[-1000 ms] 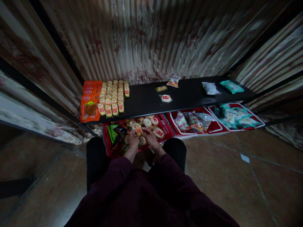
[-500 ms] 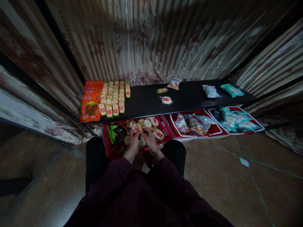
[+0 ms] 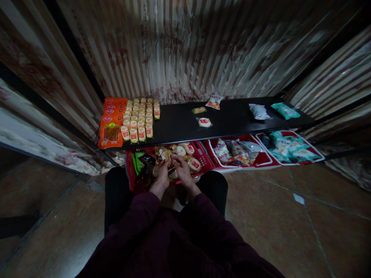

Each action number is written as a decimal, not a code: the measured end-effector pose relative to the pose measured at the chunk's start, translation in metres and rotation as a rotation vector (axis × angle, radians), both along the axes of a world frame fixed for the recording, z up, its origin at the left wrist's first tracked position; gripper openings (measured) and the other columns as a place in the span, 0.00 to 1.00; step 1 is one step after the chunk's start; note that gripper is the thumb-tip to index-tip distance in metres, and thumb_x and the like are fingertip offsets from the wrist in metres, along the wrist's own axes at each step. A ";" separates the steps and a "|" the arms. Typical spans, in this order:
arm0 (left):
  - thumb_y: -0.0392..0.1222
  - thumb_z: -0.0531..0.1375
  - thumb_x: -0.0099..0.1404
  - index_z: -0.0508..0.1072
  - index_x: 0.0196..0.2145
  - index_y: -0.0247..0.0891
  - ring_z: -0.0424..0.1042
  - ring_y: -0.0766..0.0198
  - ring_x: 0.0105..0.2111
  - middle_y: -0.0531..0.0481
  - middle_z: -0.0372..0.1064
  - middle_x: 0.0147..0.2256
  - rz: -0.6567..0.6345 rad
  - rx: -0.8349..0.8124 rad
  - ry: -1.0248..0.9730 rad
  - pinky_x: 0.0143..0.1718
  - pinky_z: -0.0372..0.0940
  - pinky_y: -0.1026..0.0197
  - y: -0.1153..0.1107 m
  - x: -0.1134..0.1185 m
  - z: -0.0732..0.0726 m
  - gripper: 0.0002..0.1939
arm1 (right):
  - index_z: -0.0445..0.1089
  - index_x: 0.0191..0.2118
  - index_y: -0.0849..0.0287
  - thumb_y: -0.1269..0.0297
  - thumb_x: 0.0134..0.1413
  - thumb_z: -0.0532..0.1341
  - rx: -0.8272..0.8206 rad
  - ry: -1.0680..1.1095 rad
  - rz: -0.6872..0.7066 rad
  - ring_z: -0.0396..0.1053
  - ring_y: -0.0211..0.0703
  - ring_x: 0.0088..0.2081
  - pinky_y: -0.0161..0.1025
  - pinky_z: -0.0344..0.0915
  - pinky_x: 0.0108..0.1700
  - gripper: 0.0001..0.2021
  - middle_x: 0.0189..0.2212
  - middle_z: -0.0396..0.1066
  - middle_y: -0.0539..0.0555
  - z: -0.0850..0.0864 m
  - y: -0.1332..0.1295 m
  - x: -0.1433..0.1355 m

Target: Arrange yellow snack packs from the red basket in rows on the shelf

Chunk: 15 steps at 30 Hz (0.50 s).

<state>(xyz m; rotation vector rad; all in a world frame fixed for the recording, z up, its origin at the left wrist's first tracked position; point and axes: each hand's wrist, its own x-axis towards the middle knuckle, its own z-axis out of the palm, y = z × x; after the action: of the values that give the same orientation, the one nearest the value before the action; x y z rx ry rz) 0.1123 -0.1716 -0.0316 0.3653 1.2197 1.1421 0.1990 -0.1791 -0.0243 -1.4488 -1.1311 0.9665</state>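
Both hands are over a red basket (image 3: 209,164) below the black shelf's front edge. My left hand (image 3: 162,174) has its fingers curled round a small yellow-wrapped snack (image 3: 165,155). Close beside it, my right hand (image 3: 182,170) is closed, its fingertips near the same snack; what it grips, if anything, is too small to make out. Round wrapped cakes (image 3: 194,164) lie to the right of my hands in the basket, with green packets (image 3: 138,162) and dark packets to the left.
The black shelf (image 3: 176,129) bears orange packets (image 3: 111,131), rows of yellow-wrapped snacks (image 3: 141,119) and a few single packets. Two more baskets hold white bags (image 3: 240,152) and teal bags (image 3: 285,146). Dark posts (image 3: 72,46) stand at the sides.
The yellow-wrapped snack between my hands has tilted or dropped slightly, and my fingers have drawn closer together. The shelf items have not been rearranged.
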 end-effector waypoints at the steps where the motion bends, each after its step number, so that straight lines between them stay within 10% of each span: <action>1: 0.41 0.59 0.56 0.71 0.39 0.39 0.73 0.65 0.33 0.49 0.73 0.34 0.016 -0.023 -0.054 0.39 0.67 0.60 0.000 0.000 -0.001 0.12 | 0.70 0.44 0.60 0.60 0.52 0.55 0.007 0.001 0.000 0.69 0.45 0.49 0.45 0.61 0.56 0.16 0.46 0.72 0.56 0.000 0.000 0.000; 15: 0.35 0.55 0.61 0.69 0.32 0.36 0.68 0.68 0.24 0.50 0.69 0.26 0.138 -0.257 -0.284 0.27 0.64 0.65 0.003 -0.002 0.012 0.03 | 0.70 0.42 0.57 0.58 0.50 0.55 -0.047 0.100 -0.051 0.70 0.47 0.43 0.45 0.69 0.45 0.15 0.41 0.74 0.54 0.009 -0.002 -0.007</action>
<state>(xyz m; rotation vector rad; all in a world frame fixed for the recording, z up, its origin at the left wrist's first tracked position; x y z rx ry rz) 0.1104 -0.1686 -0.0197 -0.0758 1.1337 1.0950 0.1925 -0.1811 -0.0149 -1.4438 -1.0002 1.0236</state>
